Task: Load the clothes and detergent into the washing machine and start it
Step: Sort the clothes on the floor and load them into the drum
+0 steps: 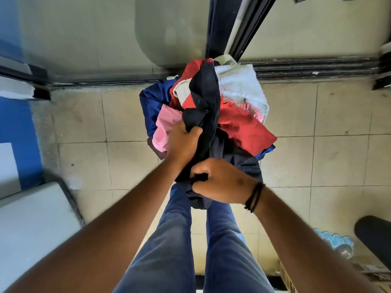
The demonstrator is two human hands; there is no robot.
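A bundle of clothes hangs in front of me above the tiled floor: red, white, pink, blue and black pieces. My left hand grips a black garment near the middle of the bundle. Closer to me, my right hand, with dark bands on its wrist, clutches the lower end of the same dark fabric. The underside of the bundle is hidden. A white appliance corner, possibly the washing machine, shows at the lower left.
Beige floor tiles spread below. A dark sliding-door track crosses the floor ahead, with a door frame standing on it. A blue wall is at the left. A patterned blue item and a black object lie at the right.
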